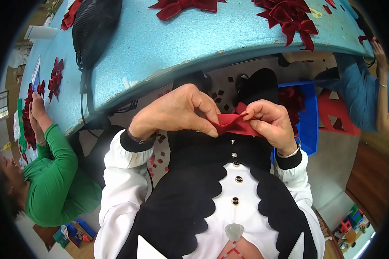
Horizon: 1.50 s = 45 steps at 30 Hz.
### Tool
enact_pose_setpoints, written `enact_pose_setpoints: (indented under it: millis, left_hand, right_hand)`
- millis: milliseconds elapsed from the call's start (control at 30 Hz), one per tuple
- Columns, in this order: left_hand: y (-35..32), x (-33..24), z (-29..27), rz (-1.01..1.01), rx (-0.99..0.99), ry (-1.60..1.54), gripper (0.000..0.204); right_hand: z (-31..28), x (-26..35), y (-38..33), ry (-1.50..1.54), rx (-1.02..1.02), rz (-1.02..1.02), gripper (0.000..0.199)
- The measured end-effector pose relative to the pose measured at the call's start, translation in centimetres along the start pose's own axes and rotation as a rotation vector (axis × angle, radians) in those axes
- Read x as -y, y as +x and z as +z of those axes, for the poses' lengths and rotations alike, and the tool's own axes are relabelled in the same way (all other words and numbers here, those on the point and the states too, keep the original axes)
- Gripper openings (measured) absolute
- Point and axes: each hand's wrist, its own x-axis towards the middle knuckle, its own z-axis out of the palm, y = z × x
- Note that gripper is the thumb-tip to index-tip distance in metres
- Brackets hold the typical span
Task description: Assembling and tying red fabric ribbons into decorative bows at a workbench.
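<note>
Over my lap, a strip of red ribbon (pixel 233 124) is stretched between my two hands. My left hand (pixel 183 110) pinches its left end between thumb and fingers. At the other end, the thumb and forefinger of my right hand (pixel 272 123) grip the ribbon, which is creased and folded there. Below and beyond my right hand, a blue plastic crate (pixel 311 116) holds dark red velvet pieces (pixel 291 103). On the table edge ahead lie finished-looking dark red velvet bows (pixel 296 23), and another bow (pixel 186 6) rests farther left.
The light blue table (pixel 168 43) curves across in front of me, its edge chipped. A black mesh-covered object (pixel 95 32) with a hanging cord stands on it. A person in green (pixel 58 172) works at left; a person in blue (pixel 358 95) sits at right by a red stool (pixel 333 114). Red scraps litter the floor.
</note>
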Motion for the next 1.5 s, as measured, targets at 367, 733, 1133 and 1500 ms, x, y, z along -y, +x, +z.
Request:
enact_pose_setpoints:
  millis: [367, 733, 1133, 1500]
  left_hand:
    - [1.2, -2.6, -0.1, 0.058, 0.257, 0.297, 0.016]
    - [2.0, -4.5, -0.1, -0.052, 0.190, 0.550, 0.015]
    - [3.2, -5.4, 0.1, -0.179, 0.154, 0.680, 0.018]
    - [3.1, -5.4, 0.2, -0.148, 0.107, 0.623, 0.018]
  right_hand:
    - [-0.1, -0.2, 0.6, 0.038, 0.035, 0.013, 0.028]
    - [0.4, 0.3, 1.1, -0.140, 0.160, -0.029, 0.044]
    - [2.0, -0.2, 0.3, 0.147, -0.126, -0.131, 0.031]
    - [2.2, -0.5, 1.0, -0.113, -0.024, -0.051, 0.015]
